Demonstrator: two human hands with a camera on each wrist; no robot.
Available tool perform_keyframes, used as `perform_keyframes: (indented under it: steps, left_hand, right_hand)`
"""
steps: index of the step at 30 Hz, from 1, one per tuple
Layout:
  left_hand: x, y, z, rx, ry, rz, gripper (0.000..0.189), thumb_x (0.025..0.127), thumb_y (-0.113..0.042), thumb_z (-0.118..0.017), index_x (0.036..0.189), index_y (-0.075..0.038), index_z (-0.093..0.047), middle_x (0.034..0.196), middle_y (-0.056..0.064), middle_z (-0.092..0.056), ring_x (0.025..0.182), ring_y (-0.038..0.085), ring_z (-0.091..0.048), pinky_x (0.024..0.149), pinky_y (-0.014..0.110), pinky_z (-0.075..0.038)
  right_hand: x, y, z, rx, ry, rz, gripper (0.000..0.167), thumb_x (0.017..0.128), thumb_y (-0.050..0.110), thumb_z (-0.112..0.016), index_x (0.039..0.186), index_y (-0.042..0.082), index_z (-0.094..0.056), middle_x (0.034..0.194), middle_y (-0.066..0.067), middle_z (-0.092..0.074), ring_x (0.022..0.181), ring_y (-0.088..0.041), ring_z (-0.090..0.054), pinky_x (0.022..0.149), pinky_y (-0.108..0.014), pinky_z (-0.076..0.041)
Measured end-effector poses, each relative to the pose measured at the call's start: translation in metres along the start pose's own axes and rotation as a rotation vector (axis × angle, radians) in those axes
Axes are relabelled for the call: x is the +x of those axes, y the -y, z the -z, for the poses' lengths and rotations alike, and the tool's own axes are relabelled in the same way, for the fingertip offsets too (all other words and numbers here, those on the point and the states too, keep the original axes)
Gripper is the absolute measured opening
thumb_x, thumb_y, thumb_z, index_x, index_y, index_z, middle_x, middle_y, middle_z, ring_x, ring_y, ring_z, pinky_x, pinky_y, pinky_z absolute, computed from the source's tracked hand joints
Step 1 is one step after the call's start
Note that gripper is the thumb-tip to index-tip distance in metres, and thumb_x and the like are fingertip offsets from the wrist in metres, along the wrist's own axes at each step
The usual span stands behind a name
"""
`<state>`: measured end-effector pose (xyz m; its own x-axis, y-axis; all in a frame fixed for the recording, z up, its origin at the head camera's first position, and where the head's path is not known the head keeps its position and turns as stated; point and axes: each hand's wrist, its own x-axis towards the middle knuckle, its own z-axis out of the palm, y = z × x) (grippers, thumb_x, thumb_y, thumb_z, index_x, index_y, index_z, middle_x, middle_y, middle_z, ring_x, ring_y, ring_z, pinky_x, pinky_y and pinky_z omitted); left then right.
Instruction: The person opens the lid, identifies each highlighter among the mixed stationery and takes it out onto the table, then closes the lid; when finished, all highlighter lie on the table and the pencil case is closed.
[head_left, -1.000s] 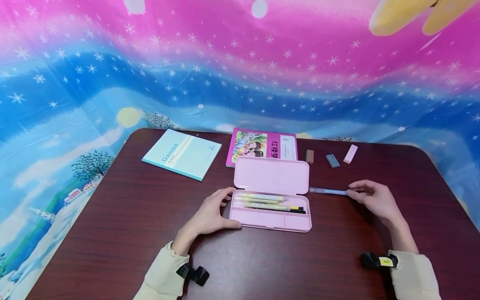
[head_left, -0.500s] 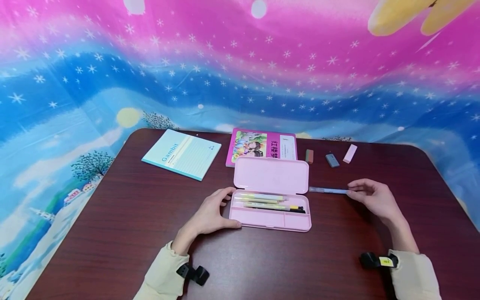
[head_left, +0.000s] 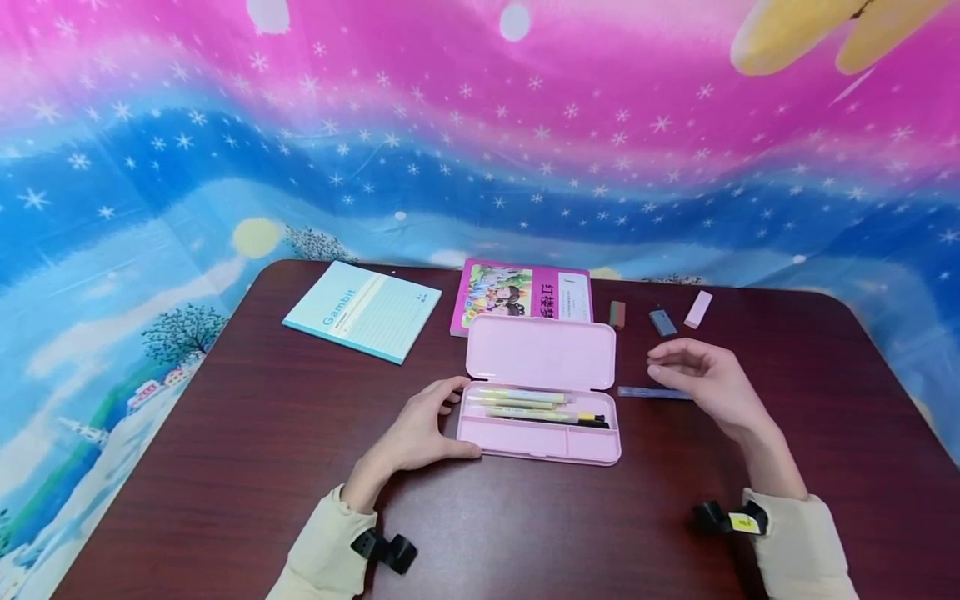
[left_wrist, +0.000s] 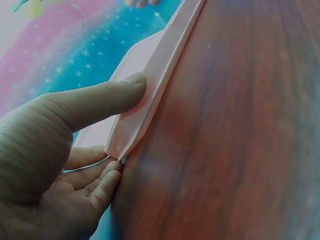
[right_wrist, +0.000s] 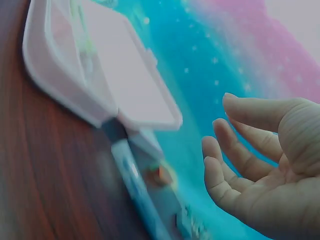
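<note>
A pink pencil case (head_left: 540, 354) lies with its lid flipped back in the head view. Several pens (head_left: 532, 404) are in its long rear compartment. My left hand (head_left: 416, 427) holds the case's left end, thumb along the front wall and fingers at the left side, as the left wrist view also shows. A blue pen (head_left: 648, 392) lies on the table right of the case, partly hidden behind my right hand (head_left: 716, 383). That hand hovers over the pen with loosely bent fingers; in the right wrist view nothing is between them.
Behind the case lies a pink book (head_left: 502, 287), partly covered by the lid. A light-blue notebook (head_left: 363, 308) is at the back left. Beyond my right hand are a brown-green eraser (head_left: 617, 314), a grey block (head_left: 663, 322) and a pinkish-white eraser (head_left: 698, 309).
My right hand has let go of the blue pen, then risen and moved left above it. The pen stays on the table beside the case. My left hand stays in place.
</note>
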<state>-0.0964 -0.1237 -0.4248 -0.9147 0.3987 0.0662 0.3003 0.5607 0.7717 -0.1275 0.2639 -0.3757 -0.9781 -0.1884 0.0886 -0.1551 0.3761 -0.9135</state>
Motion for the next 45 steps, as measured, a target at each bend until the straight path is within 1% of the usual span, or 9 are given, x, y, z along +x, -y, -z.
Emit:
perform_keyframes:
  steps: [6, 11, 13, 18, 23, 31, 35, 39, 45]
  left_hand:
    - [0.000, 0.000, 0.000, -0.003, -0.003, -0.006, 0.086, 0.064, -0.028, -0.089, 0.136, -0.007, -0.047, 0.126, 0.007, -0.054, 0.108, 0.018, -0.053, 0.091, 0.037, -0.051]
    - [0.000, 0.000, 0.000, -0.004, -0.001, -0.002, 0.086, 0.064, -0.028, -0.089, 0.136, -0.008, -0.047, 0.125, 0.006, -0.054, 0.108, 0.018, -0.053, 0.091, 0.037, -0.051]
    - [-0.001, 0.000, 0.000, -0.002, 0.002, 0.002, 0.086, 0.064, -0.028, -0.089, 0.136, -0.008, -0.047, 0.125, 0.007, -0.054, 0.108, 0.019, -0.053, 0.091, 0.037, -0.051]
    - [-0.001, 0.000, 0.000, -0.004, 0.003, 0.006, 0.086, 0.064, -0.028, -0.089, 0.137, -0.008, -0.047, 0.125, 0.007, -0.054, 0.108, 0.019, -0.053, 0.091, 0.038, -0.050]
    - [-0.002, 0.000, 0.000, -0.004, 0.004, 0.007, 0.087, 0.064, -0.029, -0.089, 0.137, -0.008, -0.047, 0.126, 0.006, -0.053, 0.108, 0.018, -0.053, 0.091, 0.037, -0.050]
    - [-0.001, 0.000, 0.001, 0.000, 0.005, 0.007, 0.087, 0.064, -0.029, -0.089, 0.137, -0.008, -0.047, 0.125, 0.006, -0.054, 0.108, 0.018, -0.053, 0.091, 0.037, -0.050]
    - [-0.001, -0.001, 0.001, 0.000, 0.007, 0.006, 0.087, 0.064, -0.029, -0.089, 0.137, -0.008, -0.046, 0.125, 0.006, -0.054, 0.108, 0.018, -0.053, 0.091, 0.037, -0.050]
    - [-0.001, 0.000, 0.001, -0.001, 0.006, 0.000, 0.087, 0.064, -0.029, -0.089, 0.136, -0.007, -0.047, 0.126, 0.007, -0.054, 0.108, 0.018, -0.053, 0.091, 0.037, -0.050]
    - [-0.001, 0.001, 0.000, 0.001, 0.004, 0.001, 0.087, 0.064, -0.029, -0.089, 0.136, -0.007, -0.047, 0.126, 0.006, -0.054, 0.108, 0.018, -0.054, 0.091, 0.037, -0.050]
  right_hand:
    - [0.007, 0.009, -0.019, 0.025, 0.055, 0.025, 0.026, 0.087, 0.003, -0.069, 0.108, -0.010, -0.061, 0.094, -0.002, -0.069, 0.082, -0.010, -0.068, 0.073, -0.022, -0.056]
    - [0.013, 0.010, -0.038, 0.028, 0.106, 0.009, 0.027, 0.086, 0.003, -0.070, 0.108, -0.010, -0.061, 0.098, -0.019, -0.066, 0.082, -0.012, -0.066, 0.074, -0.022, -0.056]
    - [0.015, 0.010, -0.044, 0.014, 0.122, 0.004, 0.027, 0.086, 0.004, -0.070, 0.108, -0.009, -0.062, 0.100, -0.021, -0.065, 0.083, -0.012, -0.066, 0.074, -0.021, -0.055]
    - [0.020, 0.012, -0.058, -0.019, 0.163, 0.013, 0.024, 0.085, 0.003, -0.070, 0.107, -0.006, -0.064, 0.099, -0.020, -0.066, 0.085, -0.015, -0.065, 0.073, -0.022, -0.055]
    - [0.022, 0.013, -0.072, -0.006, 0.205, 0.045, 0.023, 0.084, 0.001, -0.071, 0.105, -0.007, -0.065, 0.096, -0.018, -0.067, 0.085, -0.020, -0.066, 0.073, -0.023, -0.055]
    - [0.024, 0.013, -0.088, -0.039, 0.260, 0.026, 0.022, 0.083, 0.007, -0.073, 0.102, -0.002, -0.068, 0.090, -0.011, -0.069, 0.079, -0.019, -0.066, 0.071, -0.025, -0.055]
    - [0.023, 0.014, -0.092, -0.103, 0.264, 0.030, 0.020, 0.081, 0.007, -0.075, 0.100, 0.002, -0.069, 0.087, -0.005, -0.069, 0.077, -0.017, -0.065, 0.068, -0.025, -0.055]
    - [0.022, 0.018, -0.093, -0.209, 0.272, 0.070, 0.019, 0.080, 0.008, -0.076, 0.098, 0.004, -0.071, 0.083, -0.002, -0.068, 0.074, -0.014, -0.062, 0.065, -0.025, -0.053]
    - [0.018, 0.024, -0.094, -0.340, 0.300, 0.097, 0.017, 0.082, 0.008, -0.074, 0.099, 0.004, -0.072, 0.084, 0.000, -0.068, 0.073, -0.013, -0.058, 0.066, -0.028, -0.051]
